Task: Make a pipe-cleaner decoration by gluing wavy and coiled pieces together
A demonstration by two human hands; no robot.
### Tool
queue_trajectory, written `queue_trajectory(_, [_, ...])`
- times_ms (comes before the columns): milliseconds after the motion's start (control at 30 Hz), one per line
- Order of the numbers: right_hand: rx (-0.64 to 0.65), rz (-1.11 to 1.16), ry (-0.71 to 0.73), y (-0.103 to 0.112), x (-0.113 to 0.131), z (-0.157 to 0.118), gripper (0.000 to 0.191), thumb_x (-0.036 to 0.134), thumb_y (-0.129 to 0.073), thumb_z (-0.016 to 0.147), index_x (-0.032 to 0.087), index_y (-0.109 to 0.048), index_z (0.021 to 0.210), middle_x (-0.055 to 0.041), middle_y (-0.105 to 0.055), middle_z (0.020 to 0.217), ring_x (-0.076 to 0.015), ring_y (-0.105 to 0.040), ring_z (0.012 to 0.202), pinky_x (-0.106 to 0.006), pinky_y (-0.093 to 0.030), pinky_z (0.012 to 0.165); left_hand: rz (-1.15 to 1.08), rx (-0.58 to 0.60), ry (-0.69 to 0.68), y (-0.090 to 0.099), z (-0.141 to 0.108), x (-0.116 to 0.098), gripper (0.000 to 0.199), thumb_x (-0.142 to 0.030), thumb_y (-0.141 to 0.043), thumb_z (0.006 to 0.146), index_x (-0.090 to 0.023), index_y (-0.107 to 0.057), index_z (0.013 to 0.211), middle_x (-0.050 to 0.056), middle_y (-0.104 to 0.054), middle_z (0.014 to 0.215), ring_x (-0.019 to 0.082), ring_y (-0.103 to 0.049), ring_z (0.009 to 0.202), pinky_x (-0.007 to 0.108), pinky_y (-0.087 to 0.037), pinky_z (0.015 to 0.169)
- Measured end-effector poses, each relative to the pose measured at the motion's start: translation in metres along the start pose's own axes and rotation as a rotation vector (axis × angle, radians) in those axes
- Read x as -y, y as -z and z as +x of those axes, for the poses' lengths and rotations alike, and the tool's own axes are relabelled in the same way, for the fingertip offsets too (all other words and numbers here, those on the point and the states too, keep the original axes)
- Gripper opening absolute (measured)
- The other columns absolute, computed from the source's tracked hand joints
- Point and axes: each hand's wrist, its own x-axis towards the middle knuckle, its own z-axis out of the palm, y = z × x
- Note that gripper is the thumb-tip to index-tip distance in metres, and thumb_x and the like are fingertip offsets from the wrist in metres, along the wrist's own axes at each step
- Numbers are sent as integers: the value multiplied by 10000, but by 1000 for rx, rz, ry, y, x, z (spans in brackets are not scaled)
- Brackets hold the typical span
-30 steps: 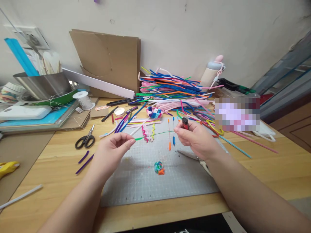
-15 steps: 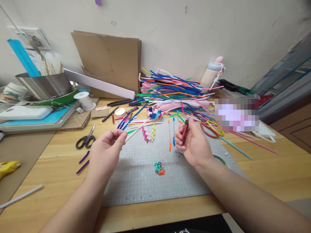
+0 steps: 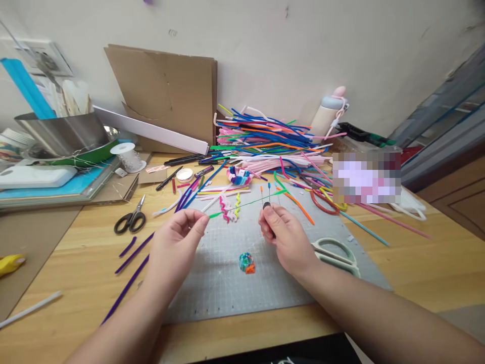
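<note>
Held at one end in the pinched fingers of my left hand (image 3: 184, 235) is a green pipe cleaner (image 3: 280, 193). Its middle is thin and bare, with green fuzz at both ends, and it stretches right, above the mat. My right hand (image 3: 284, 232) is closed around a small red lighter, of which mainly the dark end (image 3: 267, 205) shows, just under the thin stem. Below, on the grey cutting mat (image 3: 212, 283), lies a small teal and orange clump (image 3: 247, 263). Pink, white and yellow-green wavy pieces (image 3: 229, 210) lie behind, beside thin orange-tipped and blue-tipped stems (image 3: 269, 187).
Pale green scissors (image 3: 337, 255) lie by my right wrist, black-handled scissors (image 3: 131, 220) at left. Purple pipe cleaners (image 3: 127, 290) are near my left forearm. A big pipe cleaner pile (image 3: 265, 139) stands against the wall with cardboard (image 3: 162, 96) and a bottle (image 3: 328, 114).
My right hand has moved left and down, turning so the lighter's dark end lies near the green stem. My left hand has shifted slightly right and lower. The pale green scissors show more now.
</note>
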Motion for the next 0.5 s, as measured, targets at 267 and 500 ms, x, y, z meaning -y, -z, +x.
queue_trajectory(267, [-54,36,36,2,1,0,269,413,-581,793,201,-454,688,56,-399,579,-80,-314,475,-219,-195,415,38,-11,-16,0,0,1,262,-441,-643,767,-182,-606,781,-21,-541,636,117,-459,575,225,-368,545])
queue_trajectory(500, [-40,50,37,3,6,2,243,377,-546,805,198,-435,684,64,-382,568,-69,-293,456,-211,-182,413,53,-6,-19,0,0,0,257,-438,-642,767,-183,-610,777,-20,-549,636,116,-464,572,219,-369,543])
